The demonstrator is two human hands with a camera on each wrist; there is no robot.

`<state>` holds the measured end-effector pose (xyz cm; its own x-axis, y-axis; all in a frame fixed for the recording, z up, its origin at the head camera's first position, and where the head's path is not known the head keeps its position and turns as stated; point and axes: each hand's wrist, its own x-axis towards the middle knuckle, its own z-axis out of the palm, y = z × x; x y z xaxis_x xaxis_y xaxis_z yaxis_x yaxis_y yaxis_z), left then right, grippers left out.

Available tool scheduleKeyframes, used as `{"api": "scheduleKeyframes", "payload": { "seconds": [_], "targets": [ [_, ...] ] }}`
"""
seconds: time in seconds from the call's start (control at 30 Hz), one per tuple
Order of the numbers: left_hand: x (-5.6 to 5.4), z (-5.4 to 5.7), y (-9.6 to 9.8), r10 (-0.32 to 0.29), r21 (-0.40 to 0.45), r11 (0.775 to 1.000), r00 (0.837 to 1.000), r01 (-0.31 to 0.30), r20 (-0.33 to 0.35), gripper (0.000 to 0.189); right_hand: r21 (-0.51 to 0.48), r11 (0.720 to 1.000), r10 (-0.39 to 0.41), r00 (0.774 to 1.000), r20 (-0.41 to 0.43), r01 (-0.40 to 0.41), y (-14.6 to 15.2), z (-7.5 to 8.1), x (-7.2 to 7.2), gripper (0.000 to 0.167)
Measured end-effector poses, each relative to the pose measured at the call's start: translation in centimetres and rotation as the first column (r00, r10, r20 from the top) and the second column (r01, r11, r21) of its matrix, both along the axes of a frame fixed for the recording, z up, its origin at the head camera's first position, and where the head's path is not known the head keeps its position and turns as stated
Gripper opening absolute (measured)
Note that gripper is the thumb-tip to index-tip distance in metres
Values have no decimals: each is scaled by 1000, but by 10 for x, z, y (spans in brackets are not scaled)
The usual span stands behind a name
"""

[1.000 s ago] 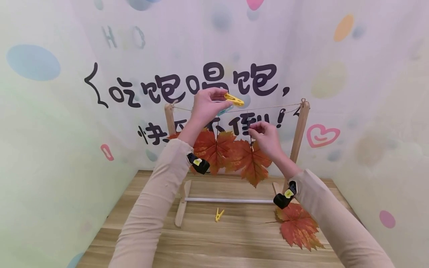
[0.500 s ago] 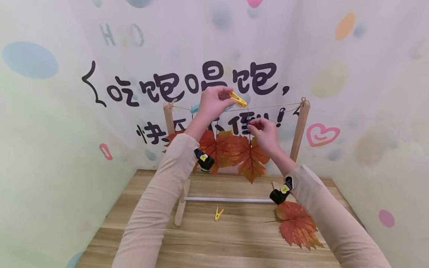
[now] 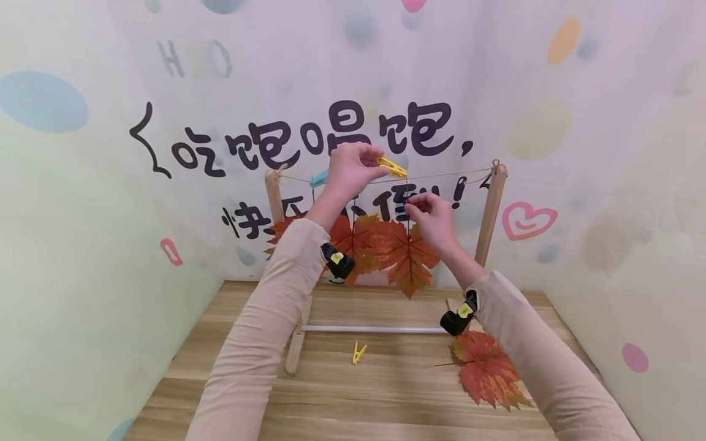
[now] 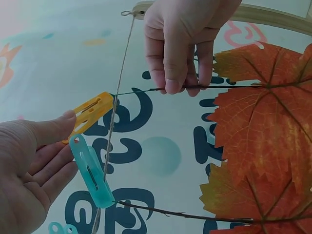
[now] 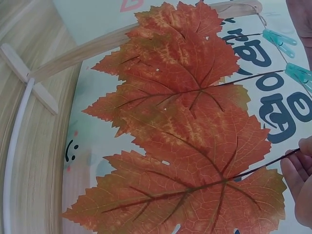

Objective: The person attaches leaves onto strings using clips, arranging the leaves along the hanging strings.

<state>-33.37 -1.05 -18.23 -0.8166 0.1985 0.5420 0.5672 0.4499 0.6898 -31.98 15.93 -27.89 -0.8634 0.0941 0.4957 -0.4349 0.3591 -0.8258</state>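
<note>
A yellow clothespin [image 3: 393, 166] is grasped between the thumb and fingers of the left hand [image 3: 353, 168], at the string [image 3: 447, 176]; in the left wrist view its tip is seen at the point where a leaf stem [image 4: 229, 87] crosses the string. Whether both are clamped cannot be determined. The stem is pinched below the string by the right hand [image 3: 436, 223], and the orange-red maple leaf [image 3: 409, 263] is hung from it, tip downward. Alongside, overlapped in part, two further leaves [image 3: 361, 242] are suspended, their stems secured to the string by teal clothespins [image 4: 92, 175]. The string is carried between two wooden posts [image 3: 489, 214], with a white rod [image 3: 375, 329] set low between them. On the bench [image 3: 331, 398], a second yellow peg [image 3: 358, 353] is found in front of the rod, and a loose leaf [image 3: 485, 370] is noted at the right, partly covered by the right sleeve [image 3: 540, 361]. Black lettering [image 3: 430, 128] is displayed on the backdrop [image 3: 485, 73] behind.
</note>
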Motion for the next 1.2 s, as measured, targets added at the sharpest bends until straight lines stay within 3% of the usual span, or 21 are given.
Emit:
{"api": "scheduleKeyframes", "payload": {
  "seconds": [0.3, 0.8, 1.03, 1.2],
  "targets": [
    [-4, 1, -2, -14, -96, 995, 999, 11, -34, 22, 3, 1000, -13, 1000, -12, 13, -2, 2, 0, 19],
    [-6, 2, 2, -23, -145, 989, 1000, 21, -16, 19, -24, 999, -23, 1000, -18, 23, -8, 2, -4, 18],
    [-6, 3, 2, -30, -165, 986, 999, 26, -26, 18, -34, 999, -17, 1000, -6, 17, -13, 11, 9, 19],
    [-7, 3, 2, -40, -162, 986, 999, 35, -28, 20, -20, 999, -47, 999, -18, 47, -9, 1, -3, 18]
  ]
}}
